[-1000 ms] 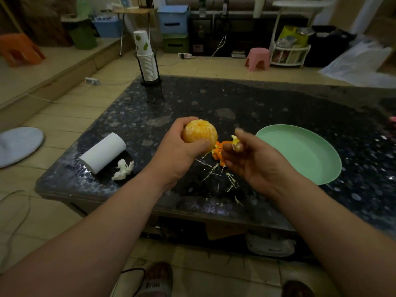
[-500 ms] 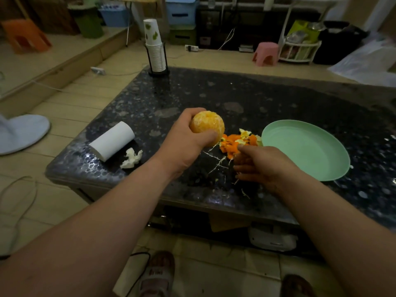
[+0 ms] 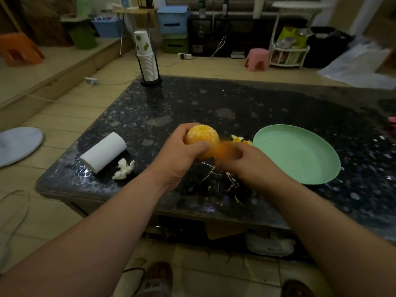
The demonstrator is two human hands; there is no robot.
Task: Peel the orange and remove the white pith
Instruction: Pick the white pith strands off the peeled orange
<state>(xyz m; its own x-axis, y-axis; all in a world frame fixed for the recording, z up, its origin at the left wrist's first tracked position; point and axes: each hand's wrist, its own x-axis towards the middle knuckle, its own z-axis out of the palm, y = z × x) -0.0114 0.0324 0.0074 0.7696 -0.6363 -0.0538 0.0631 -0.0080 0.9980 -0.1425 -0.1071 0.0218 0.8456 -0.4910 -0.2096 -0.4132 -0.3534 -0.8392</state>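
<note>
**A:** The orange (image 3: pixel 202 139) sits centre frame, gripped in the left hand (image 3: pixel 180 155), up off the table (image 3: pixel 214 99).

**B:** The right hand (image 3: pixel 242 161) crowds its lower-right side, but it's blurred. Pinching or not, I can't tell.

**A:** It's a round fruit with no long axis. The green plate (image 3: pixel 300 155) is near on the right, with peel scraps (image 3: pixel 237 138) between. The table's near edge runs just below the hands.

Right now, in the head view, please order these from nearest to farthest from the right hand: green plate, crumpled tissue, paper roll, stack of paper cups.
1. green plate, just right of the right hand.
2. crumpled tissue, to the left, beyond the left hand holding the orange.
3. paper roll, farther left, beside the tissue.
4. stack of paper cups, at the table's far left corner.
</note>
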